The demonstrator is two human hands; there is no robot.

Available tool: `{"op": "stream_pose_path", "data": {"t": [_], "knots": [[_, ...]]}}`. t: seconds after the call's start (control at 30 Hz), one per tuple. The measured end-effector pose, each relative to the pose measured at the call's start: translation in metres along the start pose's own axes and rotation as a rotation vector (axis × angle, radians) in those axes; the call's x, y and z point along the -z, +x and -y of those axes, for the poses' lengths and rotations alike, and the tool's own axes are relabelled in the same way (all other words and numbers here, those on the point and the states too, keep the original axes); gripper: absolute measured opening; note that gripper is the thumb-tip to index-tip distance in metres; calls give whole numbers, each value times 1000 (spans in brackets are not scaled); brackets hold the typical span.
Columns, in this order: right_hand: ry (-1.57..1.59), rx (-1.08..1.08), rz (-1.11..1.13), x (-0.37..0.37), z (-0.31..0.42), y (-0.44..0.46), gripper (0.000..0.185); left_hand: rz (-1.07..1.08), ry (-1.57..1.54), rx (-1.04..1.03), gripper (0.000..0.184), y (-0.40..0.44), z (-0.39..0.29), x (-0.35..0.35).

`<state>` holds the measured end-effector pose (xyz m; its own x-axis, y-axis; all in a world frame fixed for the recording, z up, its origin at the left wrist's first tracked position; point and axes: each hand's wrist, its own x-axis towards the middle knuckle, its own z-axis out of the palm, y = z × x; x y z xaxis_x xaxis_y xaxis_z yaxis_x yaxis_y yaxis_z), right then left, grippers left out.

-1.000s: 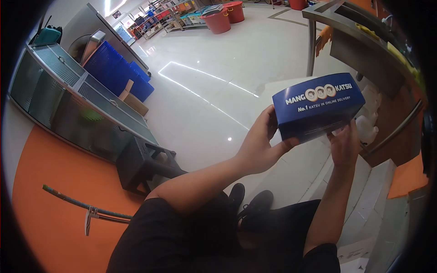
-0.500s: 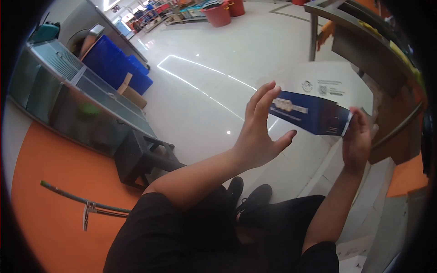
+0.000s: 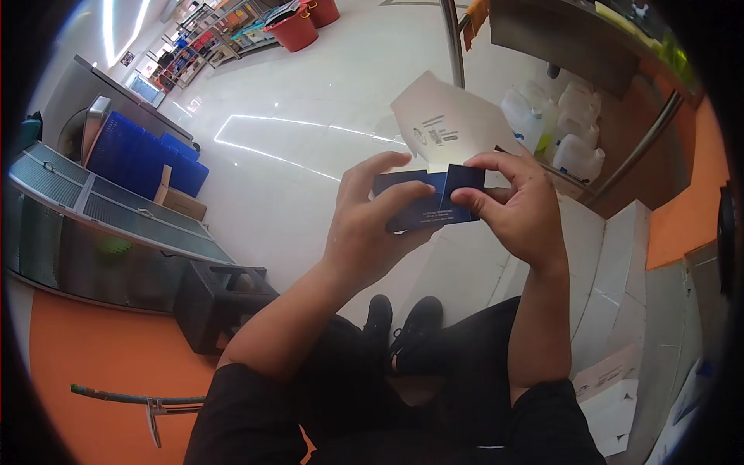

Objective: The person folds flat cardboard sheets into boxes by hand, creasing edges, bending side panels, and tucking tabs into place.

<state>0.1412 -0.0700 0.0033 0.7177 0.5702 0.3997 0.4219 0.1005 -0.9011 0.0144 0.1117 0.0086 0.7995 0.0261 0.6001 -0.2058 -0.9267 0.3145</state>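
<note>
A dark blue carton (image 3: pixel 422 211) is between my two hands, its small end panel turned toward me. Its large white flap (image 3: pixel 449 120), with small printing on it, stands raised behind. My left hand (image 3: pixel 368 217) wraps round the left side, with the index finger lying across the top edge. With thumb and index finger, my right hand (image 3: pixel 515 201) pinches a small blue tab at the right of the end panel. The carton's far side is hidden from view.
Black stool (image 3: pixel 213 298) and glass-topped cabinet (image 3: pixel 101 209) at left; blue crates (image 3: pixel 136 159) and a cardboard box (image 3: pixel 182 200) behind. Plastic jugs (image 3: pixel 577 124) stand at right under a metal table (image 3: pixel 566 54). White folded cartons (image 3: pixel 608 403) lie lower right; red tubs (image 3: pixel 293 29) stand far back.
The carton has turned from its printed front to its end panel and come left, nearer me. My left hand let go and took hold again. The view has swung right.
</note>
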Motion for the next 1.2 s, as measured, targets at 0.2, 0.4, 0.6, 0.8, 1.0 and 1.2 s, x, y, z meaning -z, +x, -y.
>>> {"op": "stream_pose_path", "data": {"t": [0.2, 0.4, 0.6, 0.8, 1.0, 1.2], "knots": [[-76, -84, -224, -10, 7, 0, 40, -49, -66, 30, 48, 0, 2, 1], [33, 1, -183, -15, 6, 0, 34, -67, -8, -75, 49, -2, 5, 6], [9, 84, -105, -18, -11, -3, 36, -20, -42, -16, 48, -3, 4, 5], [-27, 172, 7, -16, -14, -1, 42, -32, 6, -103, 49, -4, 12, 5], [-225, 65, 162, 0, 6, -7, 67, -83, -116, -62, 76, -2, 14, -4], [-311, 189, -149, 40, 14, -45, 65, -193, -95, 14, 123, -7, 1, -15]]}}
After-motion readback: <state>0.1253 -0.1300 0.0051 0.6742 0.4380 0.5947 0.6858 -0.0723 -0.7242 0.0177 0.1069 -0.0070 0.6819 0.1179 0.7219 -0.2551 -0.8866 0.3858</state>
